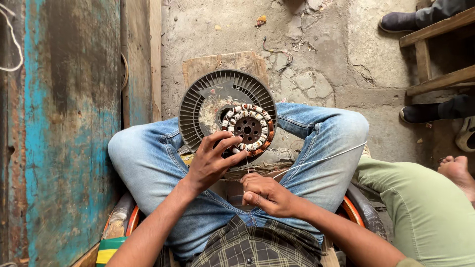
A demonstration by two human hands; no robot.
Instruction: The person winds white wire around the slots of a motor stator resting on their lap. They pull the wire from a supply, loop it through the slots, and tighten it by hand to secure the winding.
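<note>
You wear light blue jeans (148,163), faded and creased at the knees, with a seam running down each leg. Nearer you than your fingers (225,143) is a dark plaid shirt (257,244) with thin pale lines. Both forearms are bare, with no sleeves, watch or rings showing.
</note>
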